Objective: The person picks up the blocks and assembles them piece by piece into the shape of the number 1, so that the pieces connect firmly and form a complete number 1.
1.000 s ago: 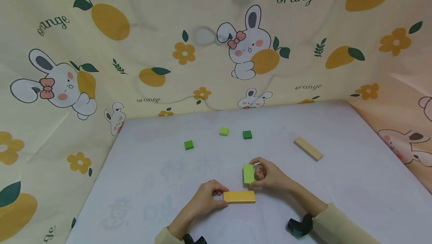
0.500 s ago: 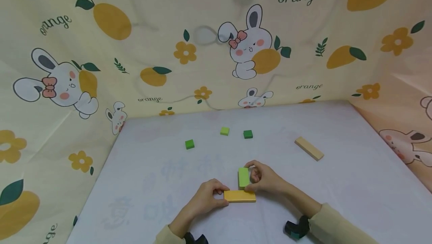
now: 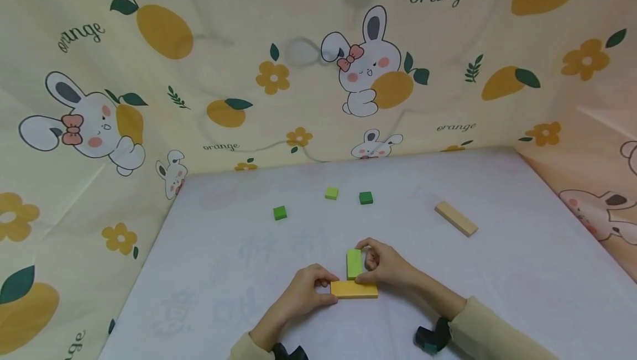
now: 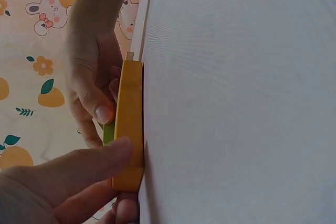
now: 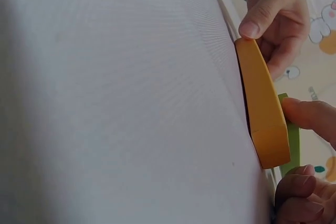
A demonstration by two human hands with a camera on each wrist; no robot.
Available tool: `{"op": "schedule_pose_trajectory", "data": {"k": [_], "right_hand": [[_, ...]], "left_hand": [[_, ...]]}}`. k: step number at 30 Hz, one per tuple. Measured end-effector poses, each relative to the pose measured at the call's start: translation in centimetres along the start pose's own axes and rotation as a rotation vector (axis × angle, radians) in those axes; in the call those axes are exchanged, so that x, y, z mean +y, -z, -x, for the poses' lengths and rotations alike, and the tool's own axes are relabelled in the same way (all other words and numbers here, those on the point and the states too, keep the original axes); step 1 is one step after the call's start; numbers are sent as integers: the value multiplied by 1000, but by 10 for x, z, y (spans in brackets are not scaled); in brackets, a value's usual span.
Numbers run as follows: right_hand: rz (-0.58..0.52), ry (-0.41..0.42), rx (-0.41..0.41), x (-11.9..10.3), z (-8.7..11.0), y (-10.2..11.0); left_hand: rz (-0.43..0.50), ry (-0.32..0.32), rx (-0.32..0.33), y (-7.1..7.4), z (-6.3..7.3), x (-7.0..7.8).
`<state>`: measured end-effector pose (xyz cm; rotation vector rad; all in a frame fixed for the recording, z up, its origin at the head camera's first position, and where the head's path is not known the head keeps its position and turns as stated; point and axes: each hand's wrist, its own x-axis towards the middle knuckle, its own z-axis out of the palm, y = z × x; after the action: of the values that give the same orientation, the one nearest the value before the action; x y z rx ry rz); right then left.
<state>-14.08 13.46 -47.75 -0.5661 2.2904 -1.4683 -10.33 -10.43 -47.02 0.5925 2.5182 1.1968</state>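
Observation:
A long yellow block [image 3: 354, 290] lies on the table near the front. My left hand [image 3: 306, 289] pinches its left end between thumb and fingers; in the left wrist view the thumb [image 4: 123, 151] presses its near face. A light green block [image 3: 354, 264] sits just beyond the yellow one, around its middle, end toward it. My right hand [image 3: 389, 264] grips that green block by its near and far ends. In the right wrist view the yellow block [image 5: 265, 106] hides most of the green block [image 5: 294, 142]; whether they touch I cannot tell.
Farther back on the white table [image 3: 224, 271] lie three small blocks: a green one [image 3: 280, 213], a light green one [image 3: 331, 193] and a dark green one [image 3: 365, 198]. A long plain wooden block [image 3: 456, 218] rests at the right. A printed cloth [image 3: 278, 28] stands behind.
My right hand has brought the light green block left and nearer to me, from the yellow block's far right corner to behind its middle. The left hand stays on the yellow block.

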Motion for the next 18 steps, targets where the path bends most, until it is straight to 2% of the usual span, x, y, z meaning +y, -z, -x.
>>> {"op": "schedule_pose_trajectory", "data": {"k": [7,14,18], "right_hand": [[21,-16,-15,2,-3,-2],[50,-32,-46,0,-5,0],[54,-38,-61,-2,-5,0]], "left_hand": [[-7,3,-5,0,-1,0],[-11,-30,15,1,0,1],[-13,-28,17,1,0,1]]}}
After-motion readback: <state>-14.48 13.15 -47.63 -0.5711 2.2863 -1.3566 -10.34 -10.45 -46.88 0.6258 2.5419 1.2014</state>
